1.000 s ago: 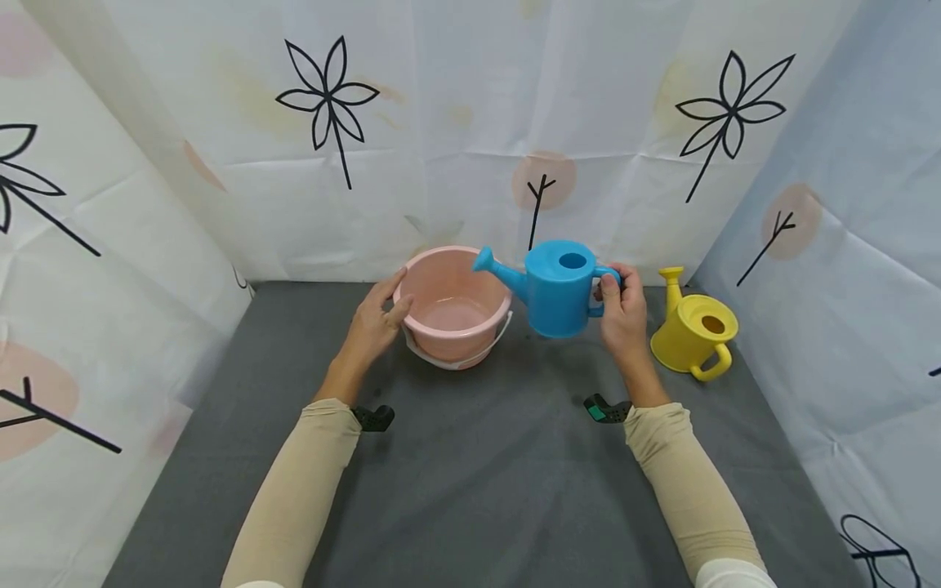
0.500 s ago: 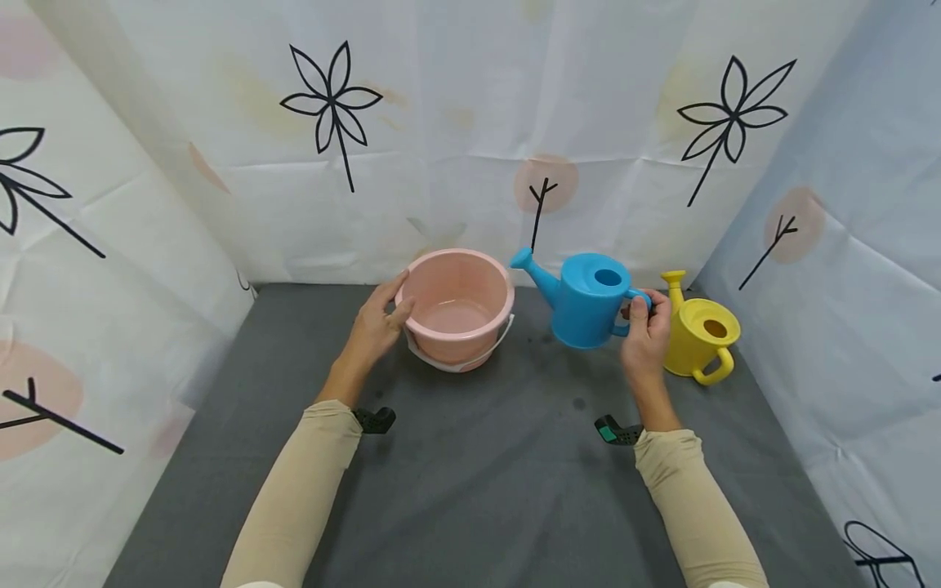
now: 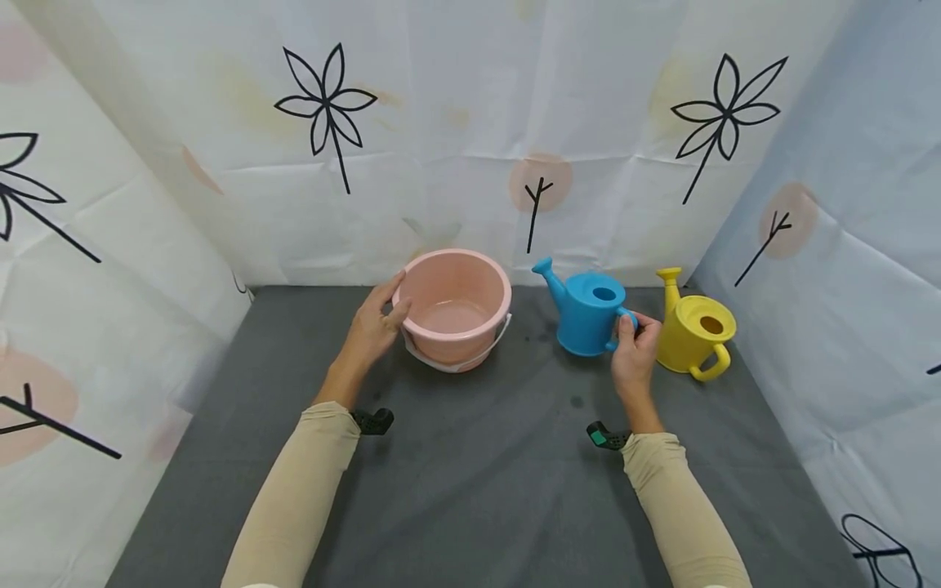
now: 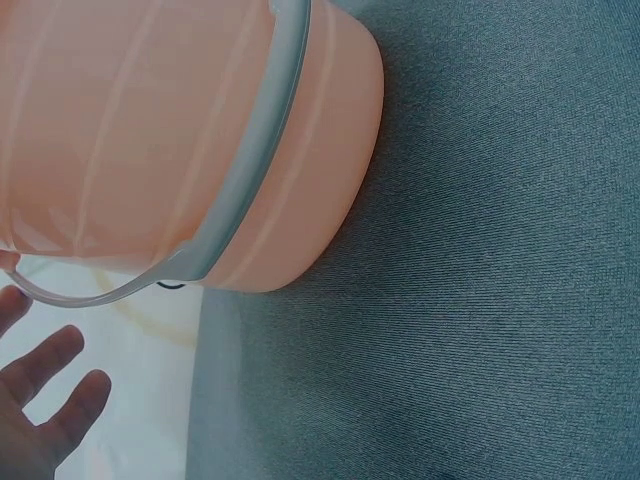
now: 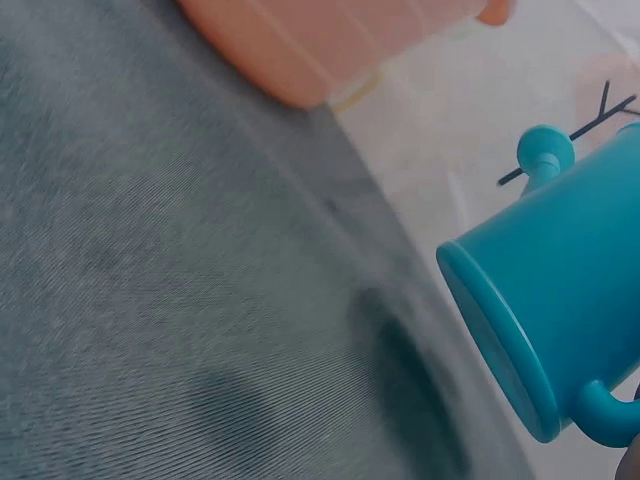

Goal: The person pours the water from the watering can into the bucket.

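A pink bucket [image 3: 452,298] stands upright near the back wall, its pale handle [image 3: 470,363] hanging down in front. My left hand [image 3: 371,327] touches its left rim. In the left wrist view, the spread fingers [image 4: 72,412] are mostly straight beside the bucket's side. My right hand [image 3: 634,355] grips the handle of a blue watering can [image 3: 586,318], right of the bucket. Its spout points up and left. In the right wrist view, the can's base shows apart from the cloth, with a shadow beneath. The hand is mostly out of that view.
A yellow watering can [image 3: 687,347] stands to the right of my right hand, close to the right wall. Dark grey cloth [image 3: 470,474] covers the table, with small dark spots on it. Patterned white sheets [image 3: 456,122] enclose the back and sides.
The blue watering can has moved right, away from the bucket, and come down, its spout swinging more upright. My right hand moved with it. The left hand and bucket stay put.
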A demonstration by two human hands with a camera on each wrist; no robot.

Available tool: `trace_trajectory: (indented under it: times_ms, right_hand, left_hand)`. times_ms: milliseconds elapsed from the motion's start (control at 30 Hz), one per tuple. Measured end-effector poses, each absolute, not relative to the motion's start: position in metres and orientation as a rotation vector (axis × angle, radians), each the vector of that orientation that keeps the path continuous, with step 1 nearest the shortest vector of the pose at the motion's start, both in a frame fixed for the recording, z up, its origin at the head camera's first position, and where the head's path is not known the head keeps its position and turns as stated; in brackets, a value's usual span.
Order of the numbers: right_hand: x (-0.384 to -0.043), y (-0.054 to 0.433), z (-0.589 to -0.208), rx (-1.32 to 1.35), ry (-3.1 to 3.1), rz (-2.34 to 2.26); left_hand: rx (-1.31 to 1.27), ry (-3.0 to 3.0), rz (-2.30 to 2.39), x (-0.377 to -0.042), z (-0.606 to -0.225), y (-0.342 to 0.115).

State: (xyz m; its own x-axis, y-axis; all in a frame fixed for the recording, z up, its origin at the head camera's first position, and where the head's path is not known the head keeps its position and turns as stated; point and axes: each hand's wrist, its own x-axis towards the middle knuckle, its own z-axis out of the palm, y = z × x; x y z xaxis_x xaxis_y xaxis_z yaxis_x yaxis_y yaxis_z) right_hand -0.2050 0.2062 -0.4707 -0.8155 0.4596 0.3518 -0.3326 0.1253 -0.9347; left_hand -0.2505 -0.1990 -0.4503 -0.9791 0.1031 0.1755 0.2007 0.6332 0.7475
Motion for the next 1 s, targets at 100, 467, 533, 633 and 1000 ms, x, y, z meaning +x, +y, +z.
trace_trajectory:
  times_ms: [100, 467, 533, 633, 1000]
  right_hand:
    - [-0.201, 0.205, -0.474, -0.153, -1.830, 1.739]
    - [-0.201, 0.212, -0.487, -0.254, -1.952, 1.678]
    - [-0.203, 0.218, -0.494, -0.281, -2.012, 1.658]
    - [-0.204, 0.228, -0.505, -0.304, -2.100, 1.642]
    - [-0.191, 0.244, -0.512, -0.221, -2.371, 1.418]
  left_hand:
    - [-0.261, -2.727, -1.279, -0.250, -0.452, -0.198]
    - [-0.250, -2.735, -1.305, -0.251, -0.454, -0.197]
    - [-0.247, -2.734, -1.304, -0.252, -0.454, -0.197]
    - [-0.252, -2.723, -1.298, -0.252, -0.455, -0.197]
    - [-0.257, -2.704, -1.308, -0.254, -0.455, -0.198]
